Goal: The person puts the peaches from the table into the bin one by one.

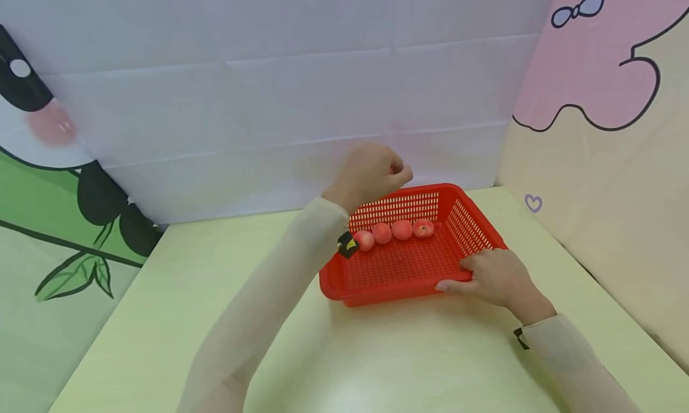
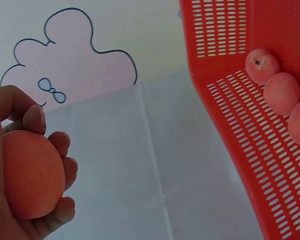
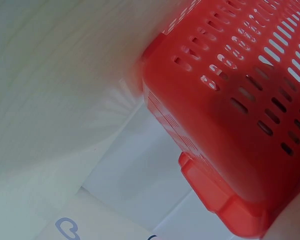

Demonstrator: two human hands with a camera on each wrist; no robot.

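My left hand (image 1: 371, 171) is raised over the far left part of a red plastic basket (image 1: 401, 292). Its fingers curl round a peach (image 2: 34, 175), best seen in the left wrist view. Inside the basket, several more peaches (image 1: 402, 229) lie in a row along the far wall. At the near right corner, my right hand (image 1: 497, 275) grips the rim, with the thumb along the near edge. The right wrist view shows the slotted basket wall (image 3: 225, 115) close up, and only a blurred bit of that hand. Whether the basket's near side is lifted, I cannot tell.
The basket is on a pale wooden table (image 1: 177, 317). A white sheet (image 1: 296, 102) hangs behind it. Printed cartoon panels stand at the left and right, the right wall (image 1: 608, 192) running along the table's side.
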